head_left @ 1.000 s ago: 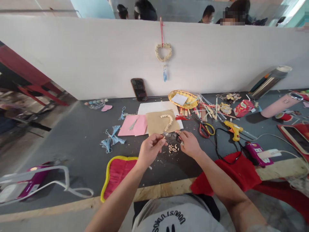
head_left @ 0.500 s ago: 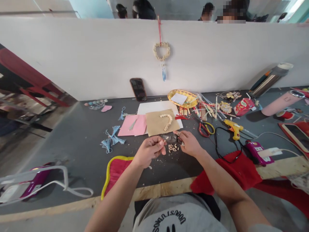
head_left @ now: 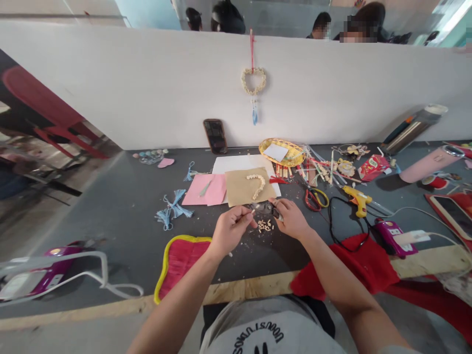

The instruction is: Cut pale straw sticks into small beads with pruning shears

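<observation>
My left hand (head_left: 233,227) is closed in a pinch on a thin pale wooden stick (head_left: 253,211), only its end showing. Closed around dark hand cutters (head_left: 262,208), my right hand (head_left: 293,219) has their jaws pointing left at the stick's end. Whether the jaws touch the stick is too small to tell. Just below lies a small heap of short cut pieces (head_left: 265,225). Beyond the hands, a curved row of pale pieces (head_left: 261,184) rests on brown paper (head_left: 236,189).
Pink paper (head_left: 193,191) and blue tassels (head_left: 177,206) lie left. To the right are scissors (head_left: 316,197), a yellow glue gun (head_left: 357,197), a red cloth (head_left: 363,265) and a purple power strip (head_left: 394,236). A yellow basket (head_left: 300,158) and phone (head_left: 216,136) stand behind.
The view has shifted slightly. My left hand has tilted a little, and the pale stick's end now shows more plainly by the cutters. My right hand keeps its hold.
</observation>
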Demonstrator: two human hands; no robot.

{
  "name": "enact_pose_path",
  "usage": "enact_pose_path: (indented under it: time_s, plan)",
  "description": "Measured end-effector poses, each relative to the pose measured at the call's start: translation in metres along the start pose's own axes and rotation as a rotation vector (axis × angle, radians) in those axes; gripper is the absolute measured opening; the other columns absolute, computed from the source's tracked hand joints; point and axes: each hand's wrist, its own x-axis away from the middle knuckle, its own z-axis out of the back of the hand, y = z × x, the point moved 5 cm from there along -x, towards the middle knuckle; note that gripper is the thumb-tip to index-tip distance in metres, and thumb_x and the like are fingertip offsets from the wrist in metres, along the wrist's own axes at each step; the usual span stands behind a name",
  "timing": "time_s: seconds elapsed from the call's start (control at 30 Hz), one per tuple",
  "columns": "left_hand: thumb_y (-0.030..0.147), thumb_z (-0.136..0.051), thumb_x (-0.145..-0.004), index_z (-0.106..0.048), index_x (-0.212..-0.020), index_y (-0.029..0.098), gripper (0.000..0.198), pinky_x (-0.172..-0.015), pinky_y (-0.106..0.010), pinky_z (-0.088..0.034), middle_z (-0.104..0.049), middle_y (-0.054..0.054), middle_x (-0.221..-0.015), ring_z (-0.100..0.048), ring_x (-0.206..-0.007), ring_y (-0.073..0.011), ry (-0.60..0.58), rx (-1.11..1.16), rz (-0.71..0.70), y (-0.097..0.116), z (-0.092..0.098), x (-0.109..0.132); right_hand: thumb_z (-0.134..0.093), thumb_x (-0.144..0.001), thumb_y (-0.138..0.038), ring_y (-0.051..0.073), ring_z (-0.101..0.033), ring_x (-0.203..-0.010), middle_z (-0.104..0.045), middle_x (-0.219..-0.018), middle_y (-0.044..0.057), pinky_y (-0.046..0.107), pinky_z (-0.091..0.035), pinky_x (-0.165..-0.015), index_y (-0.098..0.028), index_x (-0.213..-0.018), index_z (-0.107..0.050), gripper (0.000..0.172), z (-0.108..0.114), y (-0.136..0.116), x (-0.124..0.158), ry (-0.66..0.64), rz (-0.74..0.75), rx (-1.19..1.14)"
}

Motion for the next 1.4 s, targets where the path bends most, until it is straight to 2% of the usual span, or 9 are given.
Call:
enact_pose_path:
  time_s: [0.07, 0.23, 0.53, 0.8, 0.93, 1.13, 1.2, 1.27, 1.4]
  plan:
    - [0.043, -0.062, -0.081, -0.061, -0.069, 0.013, 0.032, -0.043, -0.020, -0.023, -0.061, -0.001, -0.054, -0.029, -0.039, -0.0041, -0.074, 0.145, 0.090, -0.003, -0.003, -0.001, -0.051, -0.079, -0.015, 0.025, -0.053, -0.105, -0.060, -0.110, 0.012, 0.039, -0.044, -0.092, -0.016, -0.135, -0.047, 0.056, 0.000, 0.001, 0.000, 0.007, 0.026, -0.021]
    - [0.049, -0.073, -0.071, -0.056, -0.073, 0.012, 0.041, -0.039, -0.018, -0.014, -0.065, -0.003, -0.058, -0.027, -0.036, -0.0013, -0.142, 0.388, 0.211, 0.000, -0.007, 0.000, -0.051, -0.078, -0.013, 0.023, -0.056, -0.099, -0.062, -0.103, 0.010, 0.036, -0.046, -0.089, -0.016, -0.132, -0.049, 0.055, 0.005, -0.002, 0.001, 0.015, 0.034, -0.061]
    - [0.047, -0.076, -0.069, -0.057, -0.077, 0.011, 0.042, -0.038, -0.016, -0.013, -0.066, -0.004, -0.056, -0.029, -0.035, -0.0001, -0.175, 0.474, 0.253, 0.004, -0.011, 0.000, -0.052, -0.077, -0.012, 0.024, -0.057, -0.096, -0.063, -0.102, 0.010, 0.036, -0.046, -0.086, -0.018, -0.130, -0.051, 0.054, 0.003, -0.001, 0.002, 0.071, 0.025, -0.005]
    - [0.042, -0.081, -0.064, -0.055, -0.073, 0.013, 0.039, -0.032, -0.016, -0.006, -0.061, -0.001, -0.049, -0.019, -0.030, 0.0004, -0.415, 0.654, 0.446, -0.002, -0.017, 0.003, -0.048, -0.079, -0.011, 0.023, -0.057, -0.099, -0.062, -0.104, 0.011, 0.037, -0.046, -0.088, -0.017, -0.129, -0.050, 0.051, 0.004, -0.002, 0.002, 0.062, 0.095, -0.084]
    - [0.045, -0.077, -0.068, -0.057, -0.077, 0.013, 0.039, -0.033, -0.016, -0.011, -0.062, -0.001, -0.052, -0.021, -0.031, 0.0001, -0.352, 0.617, 0.390, -0.001, -0.015, -0.001, -0.050, -0.074, -0.010, 0.023, -0.057, -0.095, -0.063, -0.101, 0.009, 0.035, -0.047, -0.085, -0.017, -0.128, -0.051, 0.054, 0.005, -0.003, 0.001, 0.006, 0.027, -0.092]
    - [0.038, -0.064, -0.082, -0.060, -0.085, 0.015, 0.024, -0.045, -0.018, -0.035, -0.069, -0.003, -0.069, -0.045, -0.044, -0.0054, 0.081, 0.115, 0.015, -0.004, 0.000, -0.005, -0.050, -0.075, -0.012, 0.025, -0.056, -0.097, -0.061, -0.107, 0.012, 0.038, -0.046, -0.087, -0.014, -0.134, -0.048, 0.059, 0.007, -0.003, -0.001, -0.050, -0.090, 0.006]
    - [0.035, -0.062, -0.083, -0.061, -0.082, 0.015, 0.020, -0.047, -0.019, -0.037, -0.070, -0.003, -0.070, -0.046, -0.045, -0.0062, 0.144, -0.012, -0.048, -0.003, 0.003, -0.003, -0.049, -0.076, -0.012, 0.025, -0.056, -0.096, -0.061, -0.107, 0.012, 0.038, -0.046, -0.087, -0.014, -0.134, -0.049, 0.058, 0.007, -0.003, -0.001, -0.047, -0.086, 0.012]
    - [0.035, -0.061, -0.082, -0.061, -0.077, 0.015, 0.021, -0.044, -0.019, -0.032, -0.069, -0.003, -0.067, -0.042, -0.042, -0.0055, 0.106, 0.001, -0.039, -0.002, 0.002, -0.002, -0.048, -0.076, -0.012, 0.025, -0.056, -0.095, -0.062, -0.104, 0.012, 0.038, -0.046, -0.086, -0.014, -0.133, -0.050, 0.057, 0.006, -0.002, -0.001, -0.030, -0.061, 0.003]
    - [0.041, -0.069, -0.077, -0.056, -0.071, 0.014, 0.030, -0.037, -0.017, -0.019, -0.065, -0.003, -0.057, -0.029, -0.036, -0.0023, -0.119, 0.335, 0.136, 0.000, -0.003, -0.002, -0.047, -0.077, -0.009, 0.024, -0.055, -0.096, -0.062, -0.103, 0.011, 0.037, -0.047, -0.087, -0.014, -0.132, -0.051, 0.056, 0.005, -0.002, 0.001, 0.035, 0.024, -0.047]
